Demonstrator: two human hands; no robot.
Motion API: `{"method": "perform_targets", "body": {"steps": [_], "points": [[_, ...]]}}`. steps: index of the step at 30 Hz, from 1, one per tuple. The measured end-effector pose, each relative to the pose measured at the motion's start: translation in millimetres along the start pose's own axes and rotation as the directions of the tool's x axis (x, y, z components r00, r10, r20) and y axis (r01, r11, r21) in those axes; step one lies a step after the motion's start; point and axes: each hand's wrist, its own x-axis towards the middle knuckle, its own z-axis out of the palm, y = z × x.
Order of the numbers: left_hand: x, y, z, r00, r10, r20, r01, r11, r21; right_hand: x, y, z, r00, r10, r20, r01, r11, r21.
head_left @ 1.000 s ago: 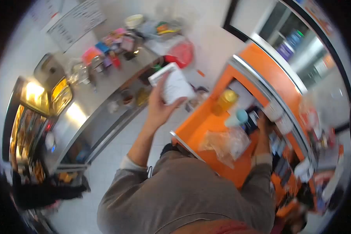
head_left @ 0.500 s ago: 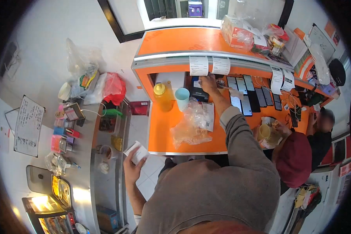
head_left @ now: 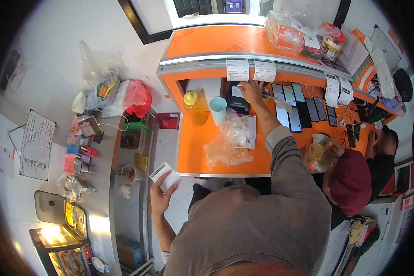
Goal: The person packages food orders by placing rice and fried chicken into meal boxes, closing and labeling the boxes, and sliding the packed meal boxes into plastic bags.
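Left hand: my fingers grip printed white paper beside the orange worktop.
Right hand: my fingers are at the black receipt printer; whether they grasp anything, I cannot tell.
Receipts: two hang just beyond my right hand.

Held ppr L of ctr.

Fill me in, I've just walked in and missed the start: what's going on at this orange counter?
A person's left hand holds white printed paper beside the orange counter. The right hand is next to a black device, below hanging slips; whether it grips anything is unclear. Phones lie to its right, near a person in maroon headwear.
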Motion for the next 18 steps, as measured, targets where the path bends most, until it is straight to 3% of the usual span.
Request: {"method": "perform_targets", "body": {"steps": [6,9,10,13,16,18], "points": [[-1,3,6,0.999,-0.041,-0.012,0.041,0.999,-0.022,-23,1,-6,0.960,-0.178,-0.215,0.174,0.984,-0.039],[2,-2,11,0.999,-0.039,0.000,0.039,0.999,-0.036,-39,21,17,0.970,-0.243,-0.015,0.239,0.962,-0.133],[3,-6,12,0.998,-0.055,0.019,0.056,0.997,-0.059,-51,26,13,0.959,-0.148,0.242,0.167,0.984,-0.058],[6,-17,18,0.995,-0.077,0.069,0.083,0.992,-0.093,-50,39,13,0.915,-0.065,0.397,0.050,0.998,0.048],[8,-20,21,0.995,-0.047,0.087,0.053,0.997,-0.060,-43,45,33,0.950,-0.200,0.240,0.190,0.980,0.063],[11,-17,24,0.994,-0.040,0.099,0.044,0.998,-0.039,-47,46,21,0.934,-0.186,0.306,0.220,0.972,-0.079]]}}
